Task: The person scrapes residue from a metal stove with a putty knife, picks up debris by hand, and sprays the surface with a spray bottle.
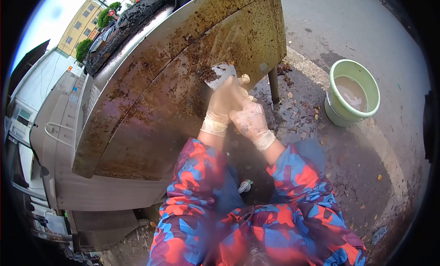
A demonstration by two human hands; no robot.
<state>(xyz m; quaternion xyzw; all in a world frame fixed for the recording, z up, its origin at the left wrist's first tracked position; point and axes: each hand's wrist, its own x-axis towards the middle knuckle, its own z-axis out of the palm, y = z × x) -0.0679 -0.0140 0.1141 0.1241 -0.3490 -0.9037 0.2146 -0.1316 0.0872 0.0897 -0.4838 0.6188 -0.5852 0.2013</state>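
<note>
A wide metal panel [160, 96], coated with brown grease and rusty grime, fills the upper middle. Against it lies the flat metal blade of a scraper [224, 75], with dark scraped residue on its left part. My left hand [222, 98], in a pale thin glove, is closed around the scraper just below the blade. Close beside it, touching, is my right hand [250, 120], also gloved and stained, with its fingers closed at the scraper's lower end. The handle is mostly hidden by my hands.
A light green bucket [336, 94] of murky water stands at the right on the pavement. A metal leg [273, 85] holds up the panel's right end. Wet ground with fallen leaves [298, 110] lies beneath. Black crusted material [123, 32] lines the panel's top edge.
</note>
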